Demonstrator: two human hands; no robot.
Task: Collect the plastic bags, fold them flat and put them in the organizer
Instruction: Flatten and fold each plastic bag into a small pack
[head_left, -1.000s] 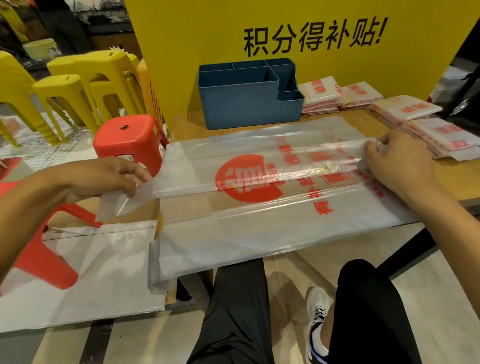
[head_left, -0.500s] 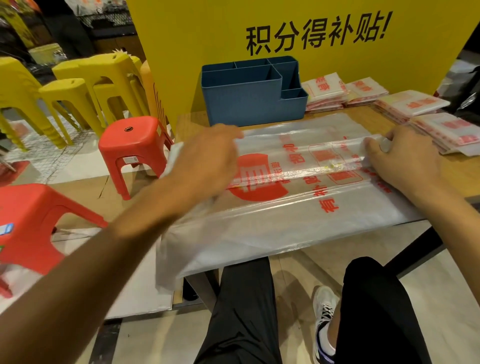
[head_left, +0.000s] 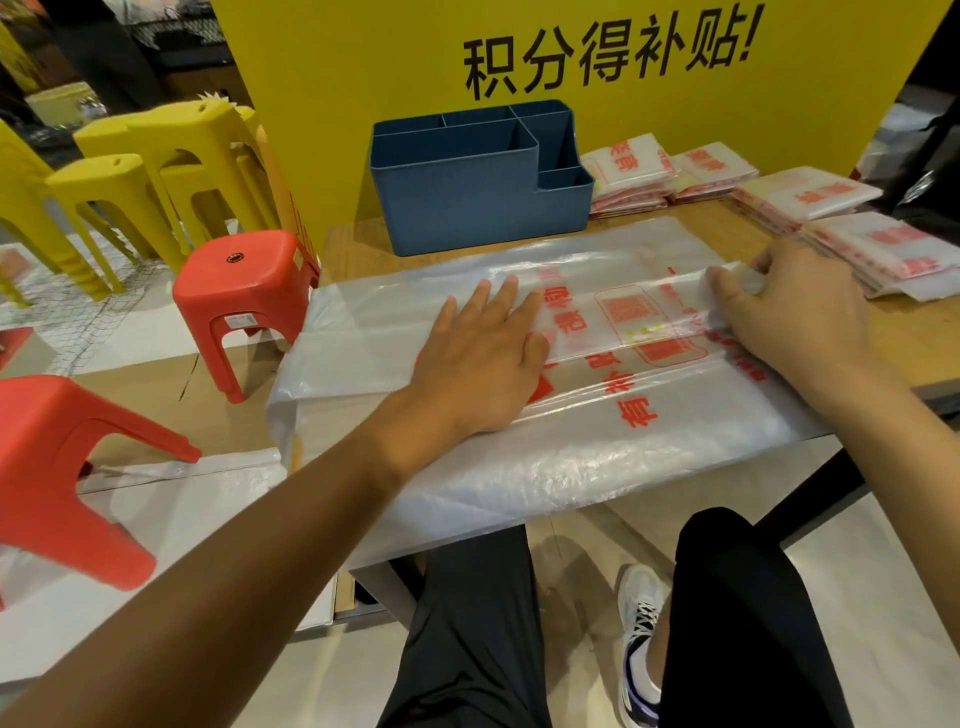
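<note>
Under the yellow sign, the plastic bag (head_left: 597, 441) is lying across the bench (head_left: 898, 332). Left hand (head_left: 483, 358) is pressing flat-fingered; right hand (head_left: 795, 312), at three o'clock, is pinching the fold; best smoothing toward it.

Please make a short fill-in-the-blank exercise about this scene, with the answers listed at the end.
1. The left hand presses flat on the plastic bag with ____ fingers.
2. The right hand pinches the bag's folded ____ end.
3. The organizer is ____ in colour.
4. The folded bag stacks lie to the ____ of the organizer.

Answers: straight; right; blue; right
</note>
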